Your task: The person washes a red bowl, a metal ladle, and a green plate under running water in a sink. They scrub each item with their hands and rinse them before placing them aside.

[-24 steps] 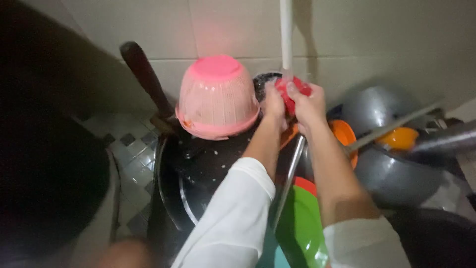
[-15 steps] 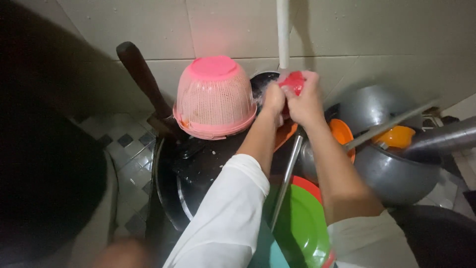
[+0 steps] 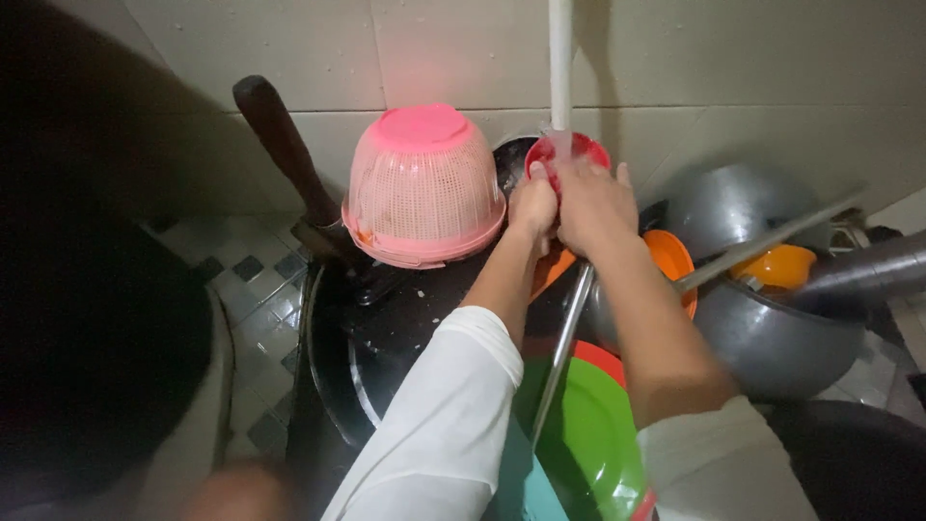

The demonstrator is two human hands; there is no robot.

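Note:
Both my hands hold a small red bowl [image 3: 569,152] under a stream of water [image 3: 560,63] falling along the tiled wall. My left hand [image 3: 533,205] grips the bowl's near left rim. My right hand [image 3: 593,205] covers its near right side, fingers wrapped over the rim. Most of the bowl is hidden behind my hands. An upturned pink plastic colander [image 3: 422,186] sits just left of my left hand on a large black pan [image 3: 386,328].
A dark wooden handle [image 3: 285,154] leans against the wall at left. Orange bowls [image 3: 670,259], grey metal pots [image 3: 772,338] and a long metal handle [image 3: 762,241] crowd the right. A green plate [image 3: 588,444] lies below my arms. Checked floor tiles [image 3: 260,289] show at left.
My hands have turned the red bowl so its open side faces up under the water, and both hands have shifted slightly lower on it.

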